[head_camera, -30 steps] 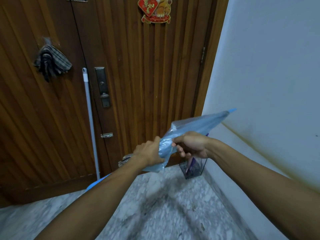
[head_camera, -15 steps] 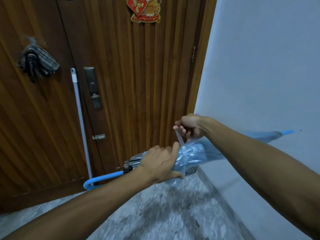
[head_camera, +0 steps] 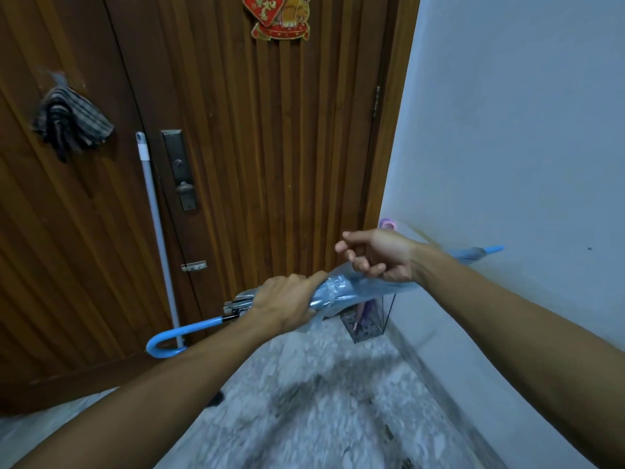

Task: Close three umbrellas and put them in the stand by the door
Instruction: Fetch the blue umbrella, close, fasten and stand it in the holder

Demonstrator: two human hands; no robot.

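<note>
While the folded blue umbrella (head_camera: 341, 292) is gripped by the left hand (head_camera: 284, 304), its canopy is touched by the half-curled right hand (head_camera: 378, 255).

Up and left of the grip we see a wooden door (head_camera: 270, 147) with a metal lock (head_camera: 179, 169). A white pole (head_camera: 157, 231) leans on it, left of the grip. A striped cloth (head_camera: 69, 121) hangs far up left. A red decoration (head_camera: 279, 16) is high above. A grey wall (head_camera: 524, 130) stands right, a marble floor (head_camera: 321, 401) below.
</note>
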